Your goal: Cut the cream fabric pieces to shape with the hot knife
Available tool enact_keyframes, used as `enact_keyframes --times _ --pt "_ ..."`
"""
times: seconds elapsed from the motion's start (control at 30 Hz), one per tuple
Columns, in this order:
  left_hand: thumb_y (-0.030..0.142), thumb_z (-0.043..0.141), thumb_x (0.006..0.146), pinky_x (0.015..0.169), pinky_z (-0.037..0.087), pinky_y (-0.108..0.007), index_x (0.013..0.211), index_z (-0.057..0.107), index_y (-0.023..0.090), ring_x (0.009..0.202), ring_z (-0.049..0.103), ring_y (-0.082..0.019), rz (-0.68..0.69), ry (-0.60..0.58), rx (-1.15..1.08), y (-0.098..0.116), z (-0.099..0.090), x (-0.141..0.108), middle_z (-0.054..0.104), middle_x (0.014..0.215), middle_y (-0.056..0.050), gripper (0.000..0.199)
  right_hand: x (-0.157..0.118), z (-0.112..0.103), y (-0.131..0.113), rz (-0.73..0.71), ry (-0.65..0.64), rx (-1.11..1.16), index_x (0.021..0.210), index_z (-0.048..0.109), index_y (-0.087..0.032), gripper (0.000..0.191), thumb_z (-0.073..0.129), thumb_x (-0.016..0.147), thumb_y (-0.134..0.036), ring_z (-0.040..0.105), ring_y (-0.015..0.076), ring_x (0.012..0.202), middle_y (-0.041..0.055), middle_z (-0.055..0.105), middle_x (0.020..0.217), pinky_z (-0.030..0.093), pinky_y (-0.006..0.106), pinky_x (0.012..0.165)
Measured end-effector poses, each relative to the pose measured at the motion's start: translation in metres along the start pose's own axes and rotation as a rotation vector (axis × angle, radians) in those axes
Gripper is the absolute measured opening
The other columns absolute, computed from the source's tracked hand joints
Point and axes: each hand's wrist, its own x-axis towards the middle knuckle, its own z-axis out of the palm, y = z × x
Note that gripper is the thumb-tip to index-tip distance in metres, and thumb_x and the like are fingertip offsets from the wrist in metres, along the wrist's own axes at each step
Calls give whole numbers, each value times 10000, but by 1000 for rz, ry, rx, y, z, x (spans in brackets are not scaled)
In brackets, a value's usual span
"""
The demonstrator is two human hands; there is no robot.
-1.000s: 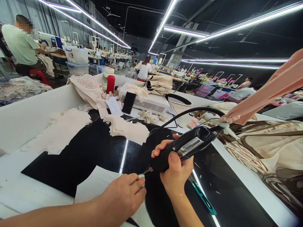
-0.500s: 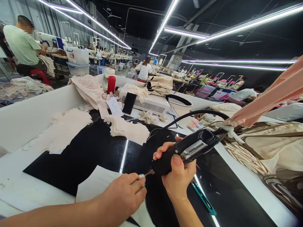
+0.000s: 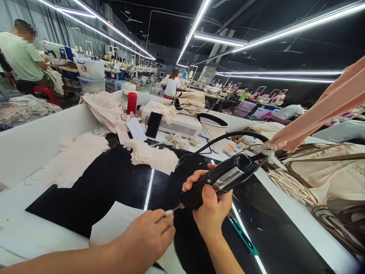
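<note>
Left hand (image 3: 148, 233) pinches a pale piece (image 3: 169, 212), mostly hidden; beside it, right hand (image 3: 212, 208) grasps a rounded black tool (image 3: 221, 180).

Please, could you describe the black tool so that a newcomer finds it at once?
Find the black tabletop, then the right grip above it. It holds the black tool, which slants up toward the knotted pink cloth. Unlike the slim teal tool lying nearby, this one is bulky, with a silver side plate.
</note>
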Motion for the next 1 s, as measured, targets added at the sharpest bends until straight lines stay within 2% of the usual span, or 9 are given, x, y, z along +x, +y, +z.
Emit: enact_keyframes --times 0.13,0.3,0.43,0.57,0.8,0.9,1.0 --pt "54 552 974 869 543 -320 1009 652 127 992 688 -197 0 21 9 -1 3 -1 732 1137 -100 129 2 1 -3 7 11 16 1178 623 -297 363 774 868 -410 616 127 570 -37 660 801 550 278 509" --pt "78 568 976 886 547 -314 1041 658 113 992 684 -189 -21 68 21 -1 6 -2 739 1138 -96 116 5 4 -8 -7 50 15 1152 614 -286 359 774 859 -418 612 127 541 -42 649 780 547 278 483" --pt "88 567 982 913 543 -321 1021 660 114 1027 682 -187 16 33 13 -2 4 -1 735 1125 -96 104 2 5 -5 7 31 7 1158 607 -284 362 767 863 -420 612 128 547 -39 654 785 544 277 488" --pt "73 569 974 932 535 -317 994 653 128 1035 681 -180 -12 30 -21 -2 5 -1 733 1111 -78 102 -2 4 -2 11 5 -15 1171 590 -274 375 755 869 -423 616 137 557 -37 651 791 548 295 505" --pt "62 545 975 885 530 -313 961 637 148 975 696 -180 -11 37 5 -4 1 0 739 1124 -92 127 -3 5 -2 15 15 -51 1176 576 -280 322 725 901 -354 620 133 561 -43 658 804 549 290 527" --pt "50 539 971 905 517 -305 952 651 140 976 698 -174 21 56 16 -6 -1 1 746 1097 -95 145 -3 7 -3 6 20 -26 1167 580 -279 319 730 898 -362 621 131 567 -44 658 808 548 283 520" --pt "58 562 980 947 495 -305 988 664 126 1024 694 -170 63 24 17 -8 -1 0 750 1071 -76 123 -3 11 -2 -1 27 6 1166 579 -278 330 734 890 -373 618 129 564 -44 654 798 548 274 504"
